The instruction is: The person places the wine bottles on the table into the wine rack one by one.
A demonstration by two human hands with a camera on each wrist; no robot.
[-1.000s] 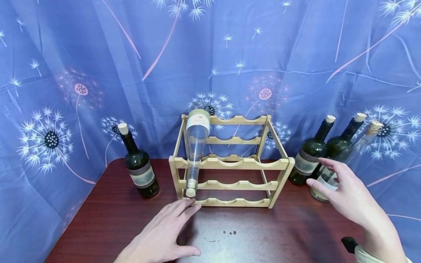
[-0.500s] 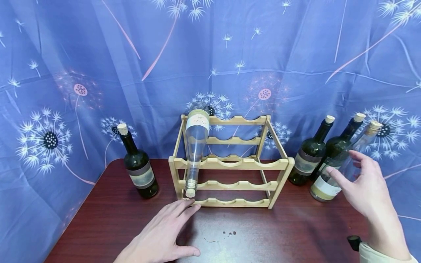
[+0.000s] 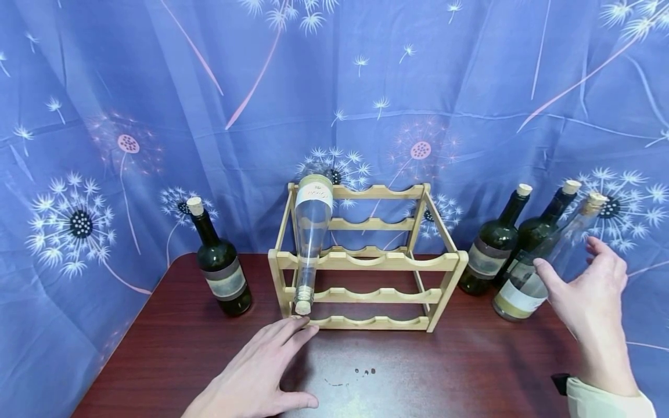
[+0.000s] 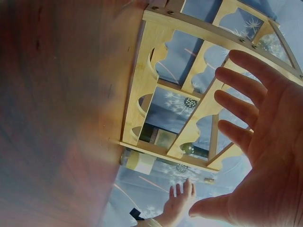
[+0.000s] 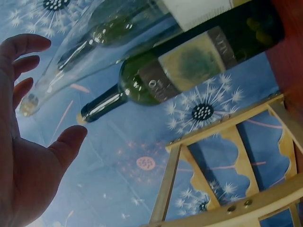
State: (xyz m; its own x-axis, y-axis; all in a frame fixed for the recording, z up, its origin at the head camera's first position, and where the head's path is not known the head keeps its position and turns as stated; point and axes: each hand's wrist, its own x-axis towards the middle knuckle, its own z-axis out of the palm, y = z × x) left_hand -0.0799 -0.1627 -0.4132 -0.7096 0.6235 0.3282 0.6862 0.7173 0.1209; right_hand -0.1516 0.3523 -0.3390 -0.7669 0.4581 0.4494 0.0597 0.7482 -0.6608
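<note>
Toward the right end of the desk (image 3: 397, 354), a corked clear bottle (image 3: 529, 285) stands with the right hand (image 3: 590, 299) just beside it, thumb and fingers spread apart, not wrapped round the glass; whether the thumb touches it cannot be told. The right wrist view cuts off this bottle's base at the top edge. Through and behind its glass, a green bottle (image 3: 534, 232) is partly hidden, and another dark bottle (image 3: 493, 249) stands next to that one, nearer the wooden rack (image 3: 389, 263).

A second clear bottle (image 3: 313, 226) lies in the rack's top left place, cork forward; its far end blends into the patterned curtain (image 3: 334, 75), and its label is too small to read. Below its cork, the left hand (image 3: 256, 368) has its fingers loosely extended, holding nothing. They cover part of the lowest rail; contact is unclear. The left forearm is out of frame.
</note>
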